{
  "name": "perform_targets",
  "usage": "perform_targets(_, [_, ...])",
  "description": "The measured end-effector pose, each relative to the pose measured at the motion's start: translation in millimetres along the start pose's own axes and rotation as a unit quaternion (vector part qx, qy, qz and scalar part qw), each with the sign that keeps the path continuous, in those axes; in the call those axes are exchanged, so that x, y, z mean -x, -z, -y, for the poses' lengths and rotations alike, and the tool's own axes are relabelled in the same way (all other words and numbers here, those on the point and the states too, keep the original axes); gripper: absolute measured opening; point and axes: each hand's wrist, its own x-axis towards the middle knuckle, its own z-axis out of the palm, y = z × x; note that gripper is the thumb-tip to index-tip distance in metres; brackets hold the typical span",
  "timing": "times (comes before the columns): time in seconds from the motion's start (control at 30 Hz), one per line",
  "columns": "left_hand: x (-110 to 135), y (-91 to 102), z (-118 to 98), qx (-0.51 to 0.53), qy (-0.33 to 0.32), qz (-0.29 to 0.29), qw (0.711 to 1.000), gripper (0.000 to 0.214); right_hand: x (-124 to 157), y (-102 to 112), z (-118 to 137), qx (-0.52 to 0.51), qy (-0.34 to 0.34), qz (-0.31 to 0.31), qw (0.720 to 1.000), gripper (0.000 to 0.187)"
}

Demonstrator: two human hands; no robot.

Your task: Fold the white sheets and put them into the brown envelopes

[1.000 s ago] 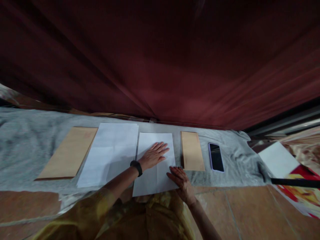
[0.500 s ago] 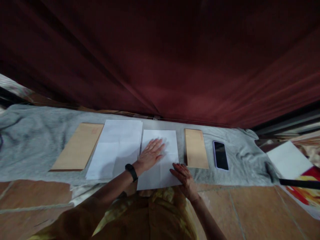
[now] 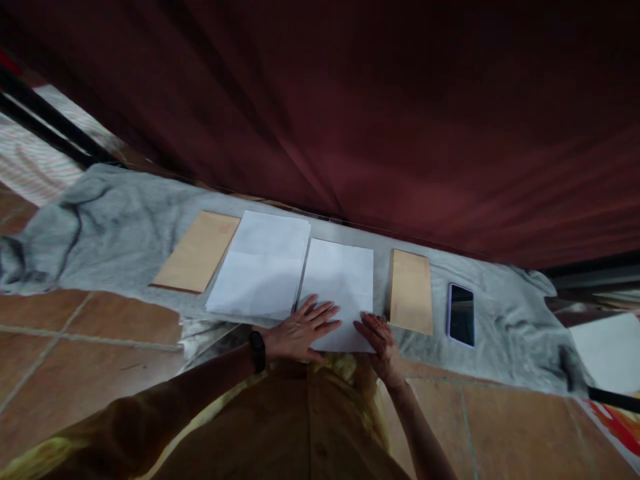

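A creased white sheet of paper (image 3: 340, 280) lies flat in front of me on a grey cloth. My left hand (image 3: 304, 330), a dark band on its wrist, rests with spread fingers on the sheet's near left corner. At the near right edge, my right hand (image 3: 383, 343) touches the paper with its fingers stretched out. Just left of the sheet is a stack of white paper (image 3: 263, 267), and beyond it some brown envelopes (image 3: 199, 252). Another pile of brown envelopes (image 3: 411, 291) lies right of my right hand.
A phone (image 3: 461, 315) with a pale purple case lies right of the envelopes. The grey cloth (image 3: 135, 213) covers the long narrow surface. A dark red curtain (image 3: 320, 120) hangs behind it. At the far right is a white square thing (image 3: 607, 350); tiled floor (image 3: 115, 347) lies below.
My left hand has slid down the sheet towards me, from its middle to the near left corner. The right hand stays near the right edge. The view has turned and shifted.
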Motion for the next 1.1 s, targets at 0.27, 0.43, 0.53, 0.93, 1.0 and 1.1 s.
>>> perform_targets(0.27, [10,8.9,0,0.023,-0.014,0.012,1.000,0.082,1,-2,-6,0.003,0.007,-0.012,1.000,0.050])
perform_targets(0.43, [21,18.4,5,0.066,-0.010,0.042,0.997,0.080,0,0,-7,-0.008,0.004,-0.015,1.000,0.048])
perform_targets(0.53, [31,22.4,14,0.085,-0.012,0.066,0.994,0.084,-2,1,-6,-0.005,-0.008,-0.024,1.000,0.048])
perform_targets(0.93, [37,15.1,28,0.029,0.057,0.032,0.997,0.081,-3,4,1,-0.007,-0.035,-0.025,0.999,0.048])
perform_targets(1.0, [35,13.9,29,0.026,0.060,0.025,0.998,0.082,-3,5,4,-0.006,-0.035,-0.019,0.999,0.047])
perform_targets(1.1, [33,11.0,32,0.035,0.066,0.023,0.997,0.076,-2,8,5,-0.020,-0.035,-0.008,0.999,0.047])
